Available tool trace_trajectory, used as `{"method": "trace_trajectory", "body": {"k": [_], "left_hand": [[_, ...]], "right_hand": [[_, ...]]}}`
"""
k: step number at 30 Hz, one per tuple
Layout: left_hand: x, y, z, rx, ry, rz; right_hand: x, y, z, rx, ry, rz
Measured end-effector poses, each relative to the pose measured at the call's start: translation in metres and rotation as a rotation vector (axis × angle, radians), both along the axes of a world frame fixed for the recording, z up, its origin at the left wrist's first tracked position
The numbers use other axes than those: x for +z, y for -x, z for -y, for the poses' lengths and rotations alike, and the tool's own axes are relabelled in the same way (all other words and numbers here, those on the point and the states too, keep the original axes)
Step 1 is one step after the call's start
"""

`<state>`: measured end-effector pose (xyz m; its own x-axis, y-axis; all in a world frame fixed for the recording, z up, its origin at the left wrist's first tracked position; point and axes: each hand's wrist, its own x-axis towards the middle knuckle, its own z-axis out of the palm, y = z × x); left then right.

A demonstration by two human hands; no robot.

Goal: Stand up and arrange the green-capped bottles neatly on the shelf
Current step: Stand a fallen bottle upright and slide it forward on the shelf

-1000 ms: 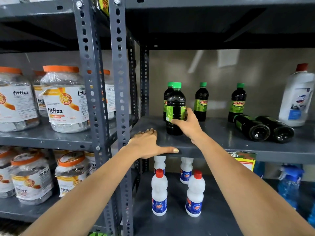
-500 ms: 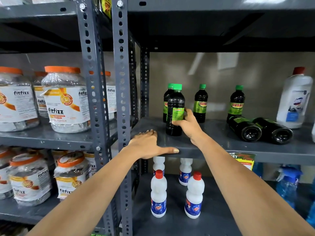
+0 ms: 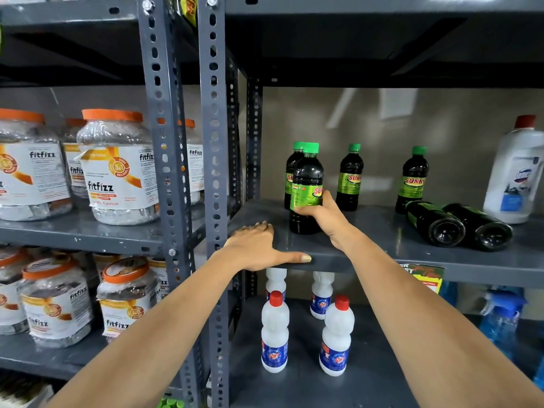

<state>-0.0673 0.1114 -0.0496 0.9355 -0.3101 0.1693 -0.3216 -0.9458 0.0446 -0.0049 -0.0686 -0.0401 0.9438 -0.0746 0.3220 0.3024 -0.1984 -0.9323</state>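
Note:
Several dark green-capped bottles stand on the grey middle shelf (image 3: 382, 248). My right hand (image 3: 323, 214) grips the front bottle (image 3: 306, 178) low on its body; it stands upright near the shelf's left end. Right behind it another upright bottle (image 3: 291, 169) is partly hidden. Two more stand apart toward the back: one (image 3: 350, 178) in the middle, one (image 3: 412, 181) further right. Two bottles (image 3: 435, 222) (image 3: 482, 228) lie on their sides at the right, bases toward me. My left hand (image 3: 259, 245) rests flat on the shelf's front left edge, holding nothing.
A large white bottle with a red cap (image 3: 515, 175) stands at the shelf's right end. White red-capped bottles (image 3: 275, 331) stand on the shelf below. Grey perforated uprights (image 3: 215, 172) separate a left rack holding orange-lidded jars (image 3: 117, 169). Blue spray bottles (image 3: 503, 316) are lower right.
My right hand has turned the front bottle so its label faces further right. The left hand has stayed on the shelf edge.

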Motion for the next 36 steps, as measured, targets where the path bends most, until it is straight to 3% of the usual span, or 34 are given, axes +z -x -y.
{"method": "trace_trajectory", "body": {"k": [6, 12, 22, 27, 32, 36], "left_hand": [[-0.001, -0.003, 0.000, 0.000, 0.003, -0.009], [-0.001, -0.003, 0.000, 0.005, 0.015, 0.000], [0.000, 0.000, 0.001, -0.035, 0.065, 0.057], [-0.014, -0.001, 0.001, -0.025, 0.127, 0.238], [-0.038, 0.006, 0.006, -0.126, 0.110, 0.521], [-0.047, 0.008, 0.021, -0.300, 0.126, 0.577]], "right_hand": [[-0.001, 0.004, -0.002, -0.065, 0.064, 0.047], [0.003, 0.004, 0.000, 0.035, -0.042, -0.024], [-0.003, -0.003, 0.000, -0.013, 0.103, 0.005], [-0.006, -0.005, 0.000, -0.052, 0.162, 0.021], [-0.003, -0.004, 0.000, -0.051, 0.049, -0.004], [0.007, 0.016, 0.012, -0.357, -0.058, 0.298]]}}
